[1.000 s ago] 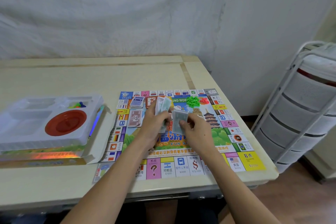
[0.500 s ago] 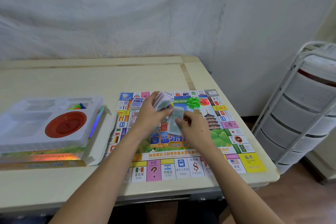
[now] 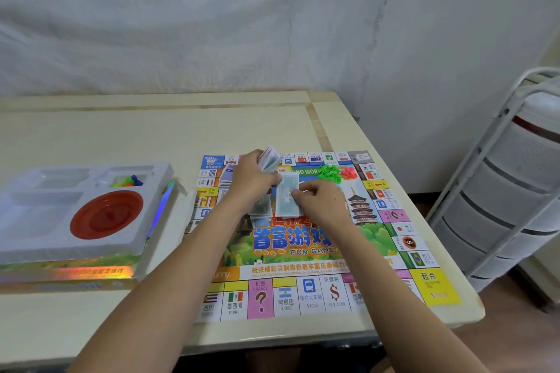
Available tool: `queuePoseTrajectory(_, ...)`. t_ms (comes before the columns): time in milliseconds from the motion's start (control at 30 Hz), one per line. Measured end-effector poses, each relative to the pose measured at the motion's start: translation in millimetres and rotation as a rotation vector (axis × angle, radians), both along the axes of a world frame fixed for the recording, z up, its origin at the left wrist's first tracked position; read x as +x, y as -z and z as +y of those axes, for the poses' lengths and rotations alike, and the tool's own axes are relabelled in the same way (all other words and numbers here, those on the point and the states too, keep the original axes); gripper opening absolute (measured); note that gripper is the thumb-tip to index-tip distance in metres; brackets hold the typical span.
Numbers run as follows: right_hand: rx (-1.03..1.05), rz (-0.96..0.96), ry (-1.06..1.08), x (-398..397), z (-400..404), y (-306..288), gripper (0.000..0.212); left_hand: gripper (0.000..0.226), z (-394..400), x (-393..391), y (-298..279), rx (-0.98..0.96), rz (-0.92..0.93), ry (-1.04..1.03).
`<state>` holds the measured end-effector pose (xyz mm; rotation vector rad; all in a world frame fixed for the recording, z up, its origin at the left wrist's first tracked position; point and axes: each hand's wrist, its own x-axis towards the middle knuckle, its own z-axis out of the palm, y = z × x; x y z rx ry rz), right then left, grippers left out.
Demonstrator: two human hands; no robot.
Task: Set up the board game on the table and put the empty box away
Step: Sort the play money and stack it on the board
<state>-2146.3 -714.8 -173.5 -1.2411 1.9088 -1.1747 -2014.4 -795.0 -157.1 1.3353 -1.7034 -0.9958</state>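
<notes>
The colourful game board (image 3: 306, 251) lies flat on the table's right half. Above its upper middle, my left hand (image 3: 250, 180) grips a thick stack of play money (image 3: 269, 158). My right hand (image 3: 318, 201) pinches several greenish notes (image 3: 285, 197) just right of the left hand, low over the board. Another pile of notes (image 3: 260, 207) lies on the board under my left hand. Green houses (image 3: 329, 172) and red houses (image 3: 348, 173) sit in small heaps near the board's top edge. The open game box (image 3: 72, 271) stands at the left with a white plastic tray (image 3: 151, 197) in it.
A red round dish (image 3: 106, 214) and small coloured pawns (image 3: 128, 181) lie in the tray. A card stack (image 3: 228, 174) rests at the board's upper left. A white drawer trolley (image 3: 509, 191) stands right of the table (image 3: 151, 136). White cloth hangs behind.
My left hand has lifted the money stack up and away from me. My right hand has drawn a few greenish notes off it and lowered them toward the board.
</notes>
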Motion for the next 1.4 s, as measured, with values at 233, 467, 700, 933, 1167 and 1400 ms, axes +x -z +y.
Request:
queuePoseTrajectory(233,0.160,0.240,-0.009,-1,-13,4,0.018,0.040,-5,-5,7,-0.091,-0.260,0.023)
queuePoseTrajectory(467,0.244,0.445,-0.025,5,-27,12,0.009,0.024,-15,15,-10,-0.111,0.149,-0.167)
queuePoseTrajectory(700,0.209,0.474,-0.033,13,-25,14,0.038,0.023,-12,26,-6,-0.044,0.304,-0.201)
queuePoseTrajectory(933,0.144,0.477,-0.030,14,-24,22,0.021,0.017,3,24,-2,0.033,0.458,-0.132)
queuePoseTrajectory(1167,0.065,0.355,-0.038,10,-18,21,0.016,0.043,13,27,-6,0.419,0.999,0.098)
queuePoseTrajectory(1400,0.110,0.622,-0.347,-4,13,11,0.039,0.040,18,41,4,0.552,1.176,0.105)
